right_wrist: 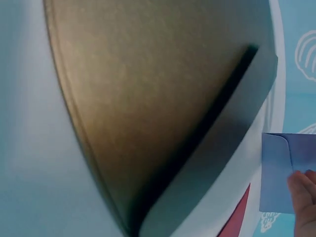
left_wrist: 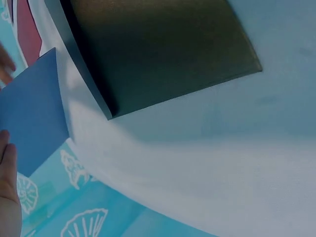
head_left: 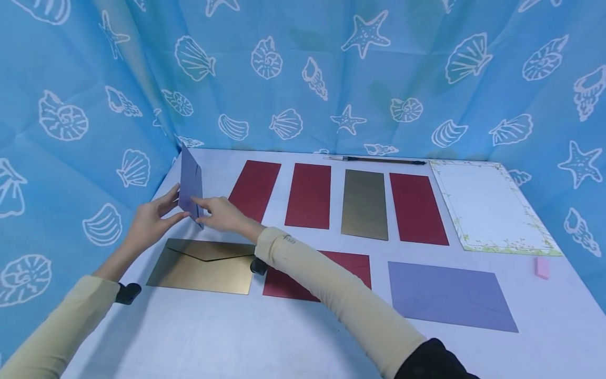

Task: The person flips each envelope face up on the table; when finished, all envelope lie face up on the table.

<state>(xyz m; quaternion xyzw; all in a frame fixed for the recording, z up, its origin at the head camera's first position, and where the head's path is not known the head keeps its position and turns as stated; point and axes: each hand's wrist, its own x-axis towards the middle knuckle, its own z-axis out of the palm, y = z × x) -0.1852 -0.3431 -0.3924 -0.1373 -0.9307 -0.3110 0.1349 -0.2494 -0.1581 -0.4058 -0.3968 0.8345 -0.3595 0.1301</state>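
Note:
In the head view, a purple envelope [head_left: 190, 176] stands upright on its edge at the table's left side, its flap facing right. My left hand [head_left: 152, 221] holds it, with fingers against the far side and the thumb at the lower edge. From the right, my right hand [head_left: 224, 213] touches the flap side, index finger laid on the paper and thumb low near the edge. In the right wrist view, its fingertips [right_wrist: 298, 182] rest beside the flap line. Just below both hands lies a gold envelope [head_left: 203, 271] with its pointed flap upward.
Red envelopes [head_left: 307, 197] and an olive-gold envelope [head_left: 364, 202] lie in a back row. Nearer are another red envelope [head_left: 352, 266] and a flat purple envelope [head_left: 450, 296]. A brush [head_left: 383, 159], bordered letter paper [head_left: 494, 202] and pink eraser [head_left: 542, 268] lie farther out. A blue curtain [head_left: 303, 79] hangs behind.

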